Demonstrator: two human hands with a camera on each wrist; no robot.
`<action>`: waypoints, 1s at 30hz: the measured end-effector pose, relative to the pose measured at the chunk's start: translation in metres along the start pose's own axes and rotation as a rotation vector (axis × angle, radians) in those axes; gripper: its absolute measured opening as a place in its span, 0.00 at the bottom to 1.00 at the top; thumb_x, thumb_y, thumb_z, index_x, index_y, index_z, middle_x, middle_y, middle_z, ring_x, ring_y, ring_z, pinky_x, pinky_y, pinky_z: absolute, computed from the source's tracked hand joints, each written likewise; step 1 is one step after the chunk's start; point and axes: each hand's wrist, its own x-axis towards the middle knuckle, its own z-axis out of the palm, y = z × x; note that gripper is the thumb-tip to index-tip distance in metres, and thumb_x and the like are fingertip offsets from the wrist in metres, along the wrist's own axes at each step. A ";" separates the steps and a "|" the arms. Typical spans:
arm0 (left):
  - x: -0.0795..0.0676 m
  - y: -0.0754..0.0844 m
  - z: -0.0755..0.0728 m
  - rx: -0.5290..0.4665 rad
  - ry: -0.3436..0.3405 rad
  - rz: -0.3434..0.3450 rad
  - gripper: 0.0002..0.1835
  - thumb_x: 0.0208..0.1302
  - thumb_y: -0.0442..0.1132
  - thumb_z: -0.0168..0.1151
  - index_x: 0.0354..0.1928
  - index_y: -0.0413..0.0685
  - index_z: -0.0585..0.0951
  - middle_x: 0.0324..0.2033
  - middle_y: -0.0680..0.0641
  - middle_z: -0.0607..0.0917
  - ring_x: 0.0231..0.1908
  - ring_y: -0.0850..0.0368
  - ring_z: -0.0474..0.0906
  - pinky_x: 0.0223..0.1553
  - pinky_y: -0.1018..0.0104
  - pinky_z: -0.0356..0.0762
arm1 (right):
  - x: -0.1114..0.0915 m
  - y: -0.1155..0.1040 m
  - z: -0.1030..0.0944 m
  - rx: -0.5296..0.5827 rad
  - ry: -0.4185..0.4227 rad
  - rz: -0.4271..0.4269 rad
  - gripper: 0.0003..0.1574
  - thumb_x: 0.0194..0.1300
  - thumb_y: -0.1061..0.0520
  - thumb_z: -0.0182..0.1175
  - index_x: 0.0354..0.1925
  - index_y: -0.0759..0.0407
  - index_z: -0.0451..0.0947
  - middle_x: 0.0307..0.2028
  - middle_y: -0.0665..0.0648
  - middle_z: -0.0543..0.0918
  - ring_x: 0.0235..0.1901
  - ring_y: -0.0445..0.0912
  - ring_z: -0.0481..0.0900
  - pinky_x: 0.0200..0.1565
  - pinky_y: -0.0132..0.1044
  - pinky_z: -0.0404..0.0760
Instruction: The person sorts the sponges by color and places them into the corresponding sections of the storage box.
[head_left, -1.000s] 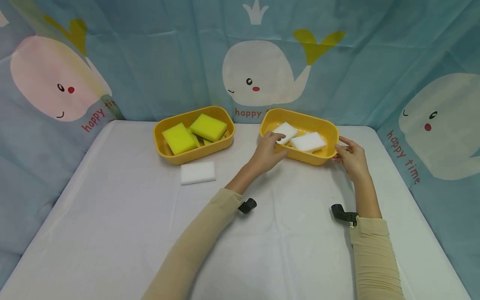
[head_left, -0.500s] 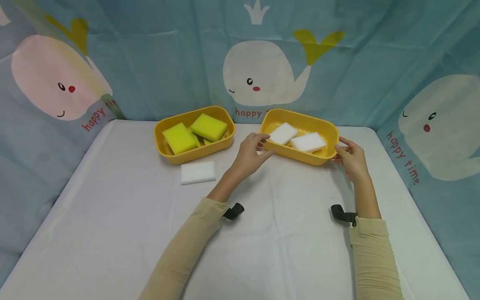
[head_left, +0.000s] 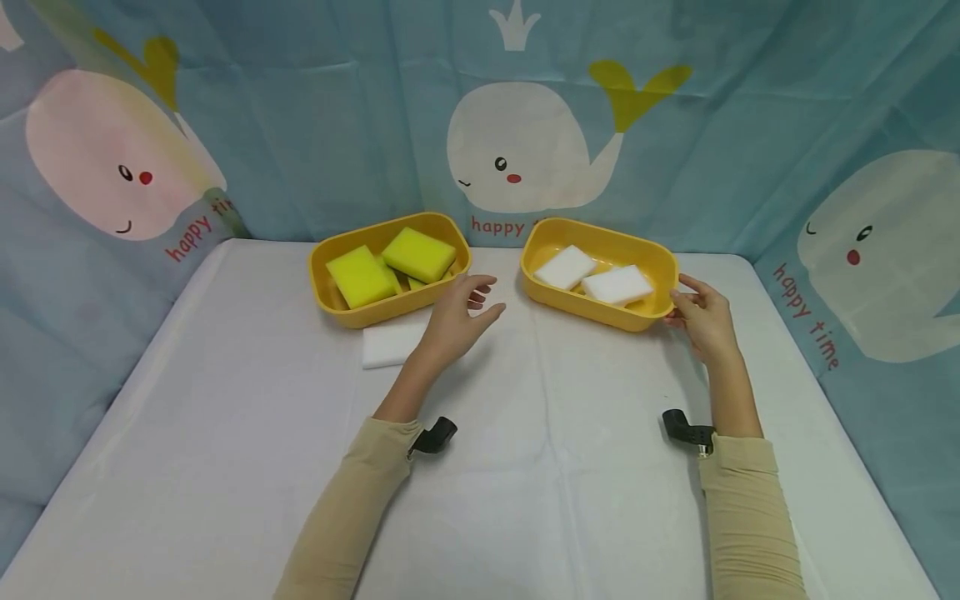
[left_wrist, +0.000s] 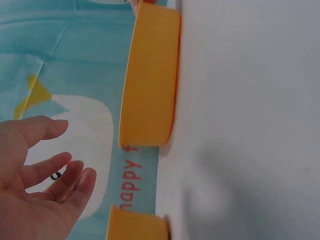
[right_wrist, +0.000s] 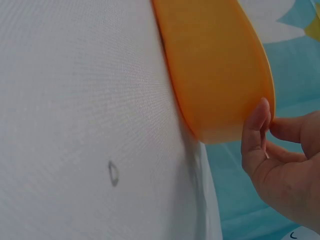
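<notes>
My left hand [head_left: 452,323] hovers over the gap between two yellow bins with its fingers loosely bent and apart, holding nothing; the left wrist view shows the same bare hand [left_wrist: 42,175]. Partly behind it, a white sponge [head_left: 386,344] lies on the table. At the right end of the right-hand yellow bin [head_left: 592,312], my right hand [head_left: 707,323] pinches the rim. Up close, thumb and fingers of that hand [right_wrist: 285,165] meet at the bin's edge [right_wrist: 220,65]. Inside this bin lie two white sponges, one left [head_left: 565,267] and one right [head_left: 618,286].
The left-hand yellow bin [head_left: 386,312] holds several yellow-green sponges [head_left: 360,277]. Both bins stand at the back of the white-covered table [head_left: 225,417], close to a blue whale-print curtain [head_left: 337,125]. Similar curtain hangs along both sides.
My left hand has drawn away from the right-hand bin, moving left until it partly covers the loose white sponge. My right hand stays on the bin's rim.
</notes>
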 end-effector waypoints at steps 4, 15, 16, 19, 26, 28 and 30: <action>-0.007 -0.007 -0.011 0.009 0.010 -0.019 0.25 0.74 0.35 0.67 0.68 0.35 0.76 0.60 0.32 0.79 0.60 0.36 0.77 0.65 0.50 0.80 | -0.001 -0.001 0.000 0.022 -0.001 0.008 0.40 0.83 0.55 0.53 0.84 0.58 0.52 0.47 0.54 0.72 0.31 0.36 0.78 0.37 0.22 0.85; -0.026 -0.024 -0.035 0.027 0.015 -0.069 0.27 0.73 0.34 0.66 0.71 0.36 0.75 0.63 0.34 0.79 0.63 0.35 0.74 0.67 0.44 0.76 | -0.001 -0.001 -0.001 -0.003 0.006 0.011 0.40 0.83 0.53 0.54 0.84 0.57 0.53 0.47 0.53 0.72 0.31 0.36 0.78 0.37 0.22 0.85; -0.027 -0.024 -0.037 0.032 0.014 -0.077 0.27 0.74 0.35 0.66 0.71 0.36 0.76 0.63 0.33 0.79 0.64 0.35 0.74 0.67 0.44 0.76 | -0.001 -0.001 -0.001 -0.001 0.007 0.013 0.40 0.83 0.53 0.54 0.84 0.57 0.54 0.47 0.53 0.72 0.31 0.36 0.78 0.37 0.22 0.84; -0.032 -0.026 -0.042 0.052 0.011 -0.099 0.26 0.74 0.36 0.66 0.70 0.35 0.76 0.64 0.33 0.78 0.64 0.35 0.74 0.68 0.44 0.76 | -0.001 -0.001 -0.001 0.003 0.011 0.014 0.40 0.83 0.53 0.54 0.84 0.57 0.54 0.47 0.53 0.72 0.31 0.37 0.78 0.37 0.21 0.84; -0.040 -0.032 -0.055 0.071 0.014 -0.127 0.27 0.74 0.36 0.66 0.71 0.35 0.75 0.65 0.33 0.78 0.64 0.35 0.73 0.69 0.44 0.75 | -0.002 -0.001 0.000 -0.005 0.008 0.001 0.40 0.83 0.54 0.54 0.84 0.57 0.54 0.46 0.53 0.73 0.31 0.36 0.78 0.37 0.21 0.84; -0.041 -0.035 -0.058 0.079 0.016 -0.135 0.27 0.73 0.36 0.66 0.71 0.36 0.75 0.65 0.33 0.78 0.65 0.34 0.73 0.69 0.44 0.74 | -0.002 -0.001 0.001 0.005 0.008 0.004 0.40 0.83 0.54 0.54 0.84 0.57 0.54 0.46 0.54 0.72 0.31 0.37 0.78 0.37 0.21 0.84; -0.043 -0.037 -0.060 0.087 0.017 -0.137 0.27 0.73 0.35 0.66 0.71 0.35 0.75 0.65 0.32 0.78 0.64 0.34 0.73 0.68 0.43 0.74 | -0.002 -0.001 0.001 0.011 0.008 0.007 0.40 0.83 0.54 0.54 0.84 0.57 0.54 0.47 0.54 0.72 0.31 0.37 0.78 0.37 0.21 0.84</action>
